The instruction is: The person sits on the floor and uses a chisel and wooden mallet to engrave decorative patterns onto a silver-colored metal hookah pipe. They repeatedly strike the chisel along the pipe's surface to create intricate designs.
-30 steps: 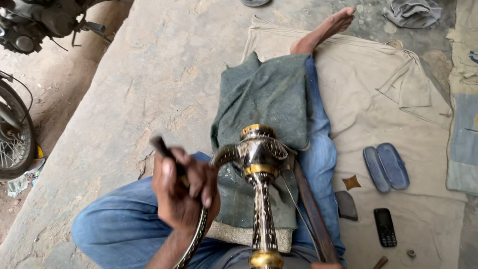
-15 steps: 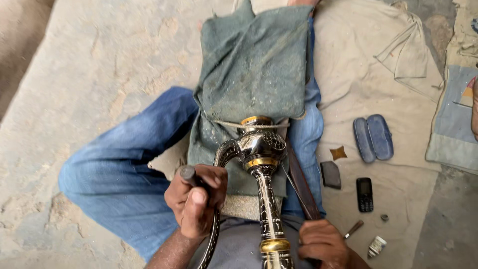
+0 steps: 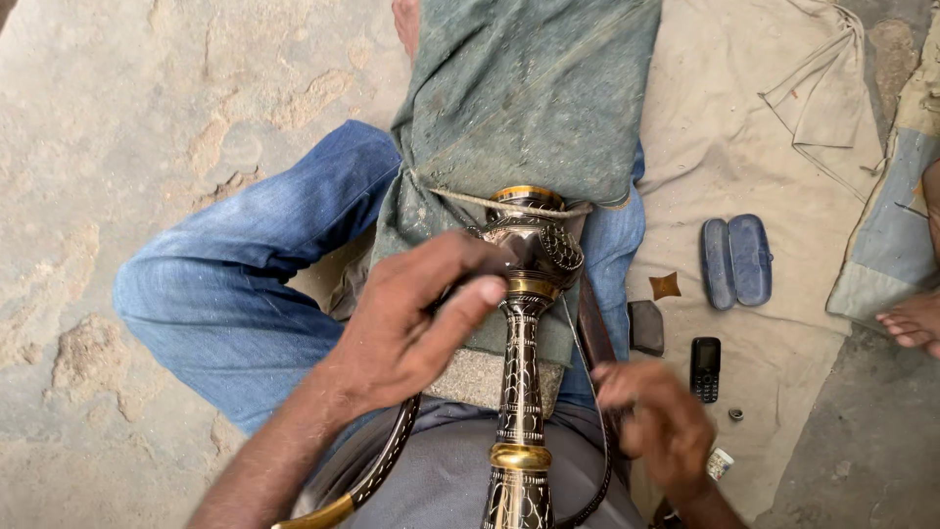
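Seated on the ground, jeans-clad legs [image 3: 235, 294] folded, a grey-green cloth [image 3: 529, 98] spread over the lap. Lying lengthwise along the lap, between the knees: an ornate metal vessel [image 3: 534, 264], dark and engraved, banded in brass, its rounded body at the cloth's near edge and its long slim neck [image 3: 519, 392] running back toward the torso to a brass collar [image 3: 520, 456]. A cord [image 3: 509, 207] looped across the body's top rim.

Left hand [image 3: 411, 318] pressed over the vessel's left side, fingers [image 3: 460, 304] curled partway and laid against the rounded body, thumb stretched toward the neck joint. Whether a tool sits inside that curl: cannot tell, palm hidden. Below the wrist, a curved dark handle with a brass tip [image 3: 372, 475] sweeping out from the vessel.

Right hand [image 3: 656, 421] low at the right thigh, fingers bent inward, close to a dark strap [image 3: 592, 328] running beside the neck. Closed on something or merely curled: cannot tell from here.

On the beige mat [image 3: 744, 118] to the right: a blue spectacle case [image 3: 736, 260], a small brown star-shaped piece [image 3: 665, 285], a dark flat block [image 3: 646, 326], a black mobile phone [image 3: 705, 368]. At the far right edge, someone else's bare foot [image 3: 911, 321].
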